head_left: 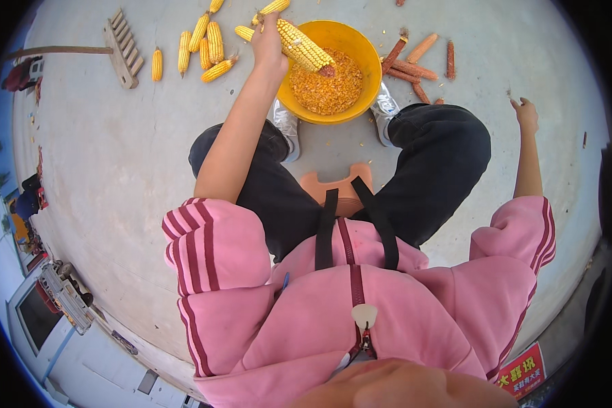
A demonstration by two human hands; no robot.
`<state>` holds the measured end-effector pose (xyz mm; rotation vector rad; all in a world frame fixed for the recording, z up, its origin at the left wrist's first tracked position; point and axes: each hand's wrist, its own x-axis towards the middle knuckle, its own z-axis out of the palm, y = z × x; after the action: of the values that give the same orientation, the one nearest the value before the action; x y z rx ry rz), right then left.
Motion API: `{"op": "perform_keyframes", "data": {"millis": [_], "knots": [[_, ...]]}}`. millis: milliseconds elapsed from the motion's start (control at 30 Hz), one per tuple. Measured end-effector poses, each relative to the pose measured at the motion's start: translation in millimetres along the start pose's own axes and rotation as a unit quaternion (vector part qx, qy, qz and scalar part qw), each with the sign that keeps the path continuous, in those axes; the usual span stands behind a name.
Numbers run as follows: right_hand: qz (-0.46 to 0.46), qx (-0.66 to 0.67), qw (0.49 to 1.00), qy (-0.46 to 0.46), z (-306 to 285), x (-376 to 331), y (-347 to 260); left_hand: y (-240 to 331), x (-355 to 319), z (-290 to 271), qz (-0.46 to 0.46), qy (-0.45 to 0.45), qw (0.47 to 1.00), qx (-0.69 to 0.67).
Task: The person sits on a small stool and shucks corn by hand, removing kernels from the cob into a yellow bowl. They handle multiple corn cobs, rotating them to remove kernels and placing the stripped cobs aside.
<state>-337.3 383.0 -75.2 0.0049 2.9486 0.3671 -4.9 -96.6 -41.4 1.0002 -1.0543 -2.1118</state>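
Note:
My left hand [268, 46] is closed round a yellow ear of corn [302, 46], tilted over a yellow bucket [369, 62]. The ear's reddish lower end shows some bare cob, and most of its kernels are still in rows. Loose corn kernels [326, 92] fill the lower part of the bucket. Another yellow corn end [243, 32] pokes out left of my hand; whether it is held or lies behind cannot be told. My right hand [526, 115] is stretched out to the far right, fingers apart, with a tiny pale scrap near the fingertips.
Whole ears of corn [215, 42] lie left of the bucket, near a wooden rake [122, 51]. Stripped cobs [415, 69] are heaped at its right. The bucket stands between my shoes [385, 109], with an orange-brown stool [347, 197] under me. Stray kernels dot the concrete floor.

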Motion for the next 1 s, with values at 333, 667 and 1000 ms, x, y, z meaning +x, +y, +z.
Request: {"op": "perform_keyframes", "data": {"millis": [333, 667, 1000], "knots": [[0.067, 0.210, 0.975, -0.026, 38, -6, 129, -33, -2, -16, -0.003, 0.031, 0.991, -0.132], [-0.136, 0.606, 0.513, -0.593, -64, -312, -209, -62, -89, -48, 0.084, 0.102, 0.952, -0.275], [-0.061, 0.595, 0.449, -0.664, 30, -340, -295, -118, -188, -80, -0.001, 0.054, 0.998, -0.012]]}}
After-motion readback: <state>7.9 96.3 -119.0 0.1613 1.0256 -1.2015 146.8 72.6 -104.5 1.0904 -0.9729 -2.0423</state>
